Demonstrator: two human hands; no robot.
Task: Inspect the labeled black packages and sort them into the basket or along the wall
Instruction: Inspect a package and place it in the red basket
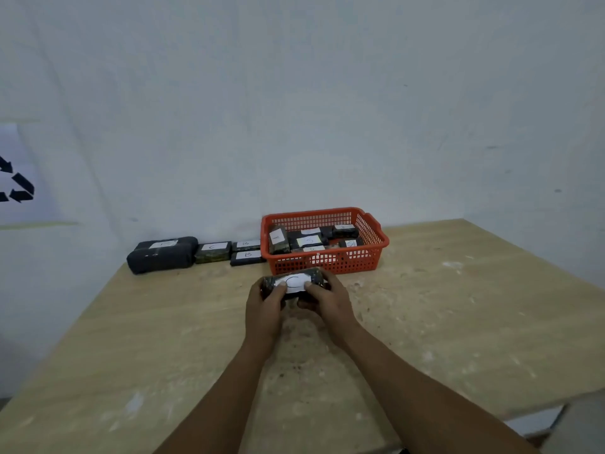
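Both forearms reach in from the near edge over the table (458, 306), pale wood, scuffed with white dusty patches.

Left hand (263, 304) and right hand (327, 301) meet near the table's middle, both clamped on one black package (291, 283). Each grips an end, thumbs on top, fingers curled underneath. The package is held level, long side left to right, just above the tabletop; whether it touches the wood cannot be told. Its white label (293, 282) faces up, marked with a hand-drawn "C". The right thumb overlaps the label's right edge.

Just beyond the hands: an orange basket (327, 260) with mesh walls, standing on the table close to the wall. Inside, several black packages with white labels, lying at mixed angles; one package (278, 239) at the left end leans upright against the basket wall. Most letters too blurred to read.

Left of the basket, along the wall, a row on the tabletop: two small packages marked "B", one (247, 256) nearer and one (245, 245) behind it, touching; then a package marked "C" (212, 252); then at the far left a larger dark bundle (160, 258) with another bundle (167, 244) behind it, labelled, letter unreadable.

Far: plain pale wall (327, 109). At the left edge, a white sheet (16, 178) with black recycling arrows, partly cut off.
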